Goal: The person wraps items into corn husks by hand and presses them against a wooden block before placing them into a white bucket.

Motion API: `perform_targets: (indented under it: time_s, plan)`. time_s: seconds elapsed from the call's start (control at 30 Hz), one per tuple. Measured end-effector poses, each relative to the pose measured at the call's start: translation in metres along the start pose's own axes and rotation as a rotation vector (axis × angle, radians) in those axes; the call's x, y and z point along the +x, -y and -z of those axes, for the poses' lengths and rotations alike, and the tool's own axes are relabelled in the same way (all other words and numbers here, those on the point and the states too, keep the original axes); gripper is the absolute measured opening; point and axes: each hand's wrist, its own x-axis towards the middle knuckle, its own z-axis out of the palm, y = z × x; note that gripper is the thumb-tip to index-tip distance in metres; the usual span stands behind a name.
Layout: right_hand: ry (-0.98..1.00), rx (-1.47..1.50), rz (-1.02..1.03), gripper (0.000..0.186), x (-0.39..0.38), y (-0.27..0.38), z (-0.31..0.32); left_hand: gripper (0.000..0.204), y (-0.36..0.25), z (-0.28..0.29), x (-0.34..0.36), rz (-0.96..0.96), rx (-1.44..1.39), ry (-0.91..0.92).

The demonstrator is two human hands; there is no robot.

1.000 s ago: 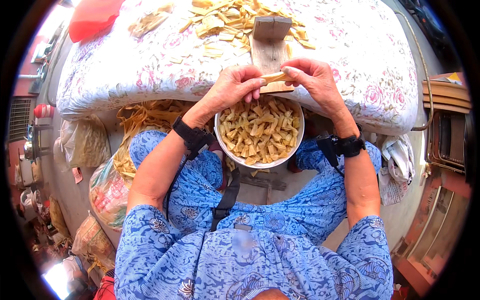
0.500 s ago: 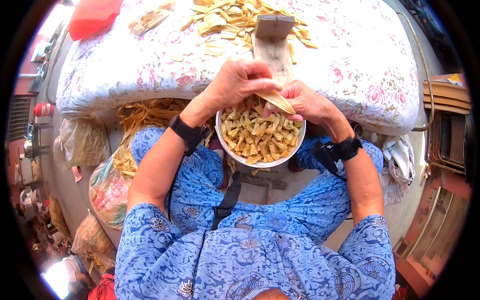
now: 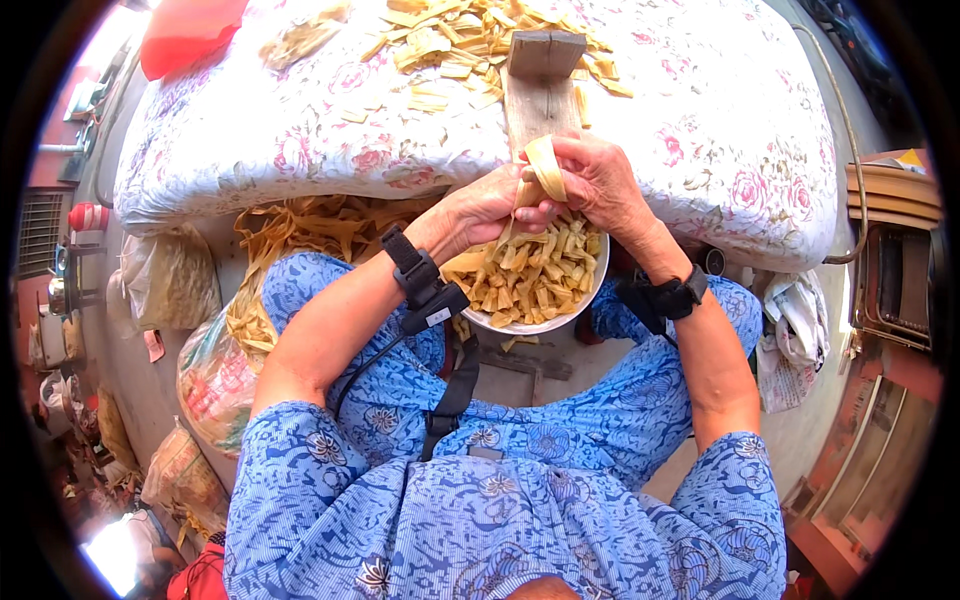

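Observation:
A pale yellow dried leaf strip (image 3: 545, 166) is bent into a loop between my two hands, above the near end of a narrow wooden board. My left hand (image 3: 497, 203) is closed, its fingers pinching the strip's lower part. From the other side, my right hand (image 3: 600, 186) grips the loop with thumb and fingers. Below them stands a round white bowl (image 3: 606, 262), full of small folded leaf pieces (image 3: 535, 283). My hands hide the bowl's far side.
A flowered cloth (image 3: 690, 130) covers the padded surface ahead. On it are loose leaf strips (image 3: 450, 45), a board with an upright wooden block (image 3: 547, 55) and a red bag (image 3: 190, 35). Long dried leaves (image 3: 290, 235) and plastic bags (image 3: 215, 380) lie at left; white bags (image 3: 797, 320) at right.
The strip, held out slanting before, is now curled into an upright loop. My left hand has moved down and turned; my right hand has come up and a little left.

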Motion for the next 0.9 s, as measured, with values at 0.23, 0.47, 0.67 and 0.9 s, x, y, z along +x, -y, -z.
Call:
perform_targets:
  time_s: [0.23, 0.47, 0.67, 0.9]
  plan:
    - [-0.277, -0.343, 0.01, 0.021, -0.002, 0.014, 0.002, 0.014, -0.004, -0.013, 0.001, -0.526, 0.162, -0.404]
    - [-0.157, 0.327, -0.261, 0.014, 0.003, 0.004, -0.004, 0.022, -0.011, -0.016, -0.006, -0.572, 0.551, -0.429]
    - [-0.217, -0.173, -0.067, 0.008, -0.002, 0.01, -0.011, 0.026, -0.005, -0.003, 0.003, -0.735, 1.303, -0.635]
    - [-0.306, 0.411, -0.241, 0.008, 0.002, 0.016, 0.004, 0.024, -0.008, -0.02, -0.003, -0.487, 0.334, -0.447]
